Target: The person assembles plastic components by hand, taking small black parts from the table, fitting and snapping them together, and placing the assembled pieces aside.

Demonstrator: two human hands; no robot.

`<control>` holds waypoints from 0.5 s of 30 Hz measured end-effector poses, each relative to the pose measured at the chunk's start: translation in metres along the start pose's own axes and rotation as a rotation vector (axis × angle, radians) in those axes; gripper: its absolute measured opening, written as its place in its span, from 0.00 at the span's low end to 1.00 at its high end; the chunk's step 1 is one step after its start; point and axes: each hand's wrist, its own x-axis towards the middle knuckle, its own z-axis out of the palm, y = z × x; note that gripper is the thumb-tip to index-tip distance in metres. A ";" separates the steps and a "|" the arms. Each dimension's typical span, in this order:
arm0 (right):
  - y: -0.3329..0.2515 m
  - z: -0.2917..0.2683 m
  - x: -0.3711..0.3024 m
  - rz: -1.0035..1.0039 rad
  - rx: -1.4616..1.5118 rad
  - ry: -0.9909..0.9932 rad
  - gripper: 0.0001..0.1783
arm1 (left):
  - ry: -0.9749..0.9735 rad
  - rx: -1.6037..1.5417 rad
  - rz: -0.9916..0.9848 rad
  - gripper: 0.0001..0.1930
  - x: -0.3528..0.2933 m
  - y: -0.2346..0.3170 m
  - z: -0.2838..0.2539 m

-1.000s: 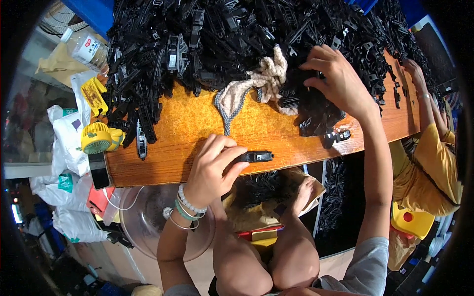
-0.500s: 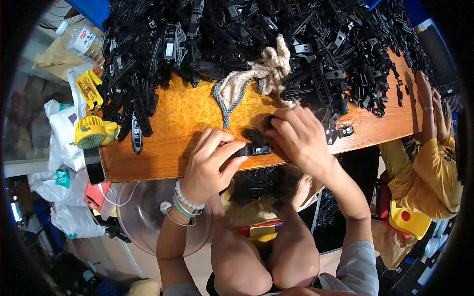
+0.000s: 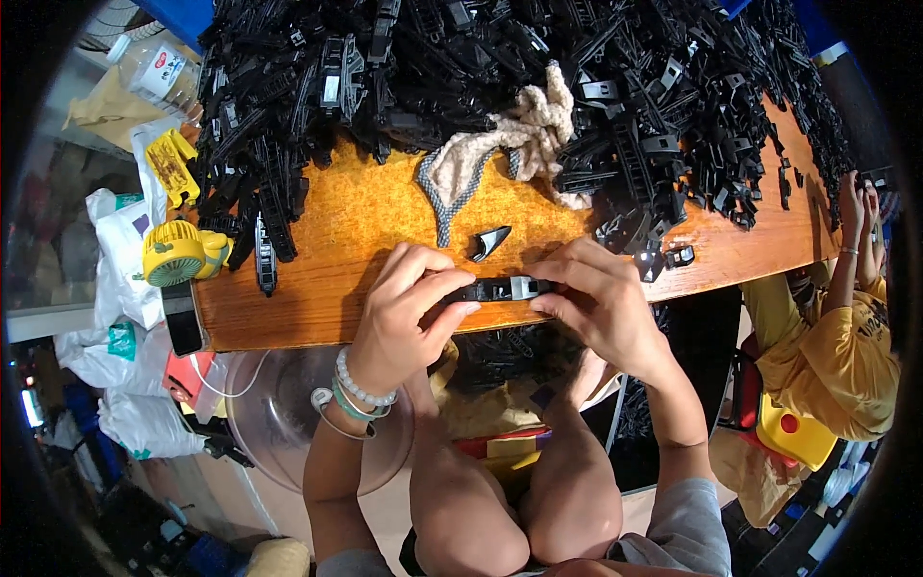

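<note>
Near the front edge of the wooden table (image 3: 308, 317), a long black plastic part (image 3: 498, 288) lies level between my two hands. My left hand (image 3: 409, 303) pinches its left end between thumb and fingers. The right end, with a shiny grey-looking piece, is gripped by my right hand (image 3: 601, 298). Fingertips cover both ends. Just beyond it rests a small pointed black plastic piece (image 3: 491, 242), touched by neither hand. A beige cloth with a grey checked edge (image 3: 457, 173) lies crumpled farther back.
A big heap of black plastic parts (image 3: 433, 87) covers the table's far side. At left are a yellow fan (image 3: 175, 255), a yellow plastic holder (image 3: 173, 165), a phone (image 3: 185, 332) and a bottle (image 3: 159, 72). A clear basin (image 3: 279, 413) stands below. Another person in yellow (image 3: 846, 356) sits at right.
My right hand has come down and nearer, from the table surface onto the part's right end. The pointed piece now lies uncovered beyond it. My left hand keeps its hold.
</note>
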 end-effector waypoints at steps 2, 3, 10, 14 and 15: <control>0.000 0.001 0.000 0.006 0.036 0.026 0.14 | 0.000 -0.016 -0.036 0.11 0.000 0.002 0.001; -0.001 -0.001 -0.001 0.002 -0.001 0.018 0.14 | 0.001 -0.016 -0.038 0.11 0.000 0.002 0.002; 0.004 0.008 -0.009 -0.036 -0.056 0.133 0.16 | -0.027 -0.005 -0.009 0.11 0.003 0.002 0.004; 0.000 0.010 -0.008 -0.055 -0.174 0.138 0.16 | -0.008 0.010 0.029 0.10 0.004 0.001 0.002; 0.000 0.012 -0.007 -0.042 -0.156 0.140 0.16 | -0.005 0.008 0.033 0.10 0.004 0.000 0.001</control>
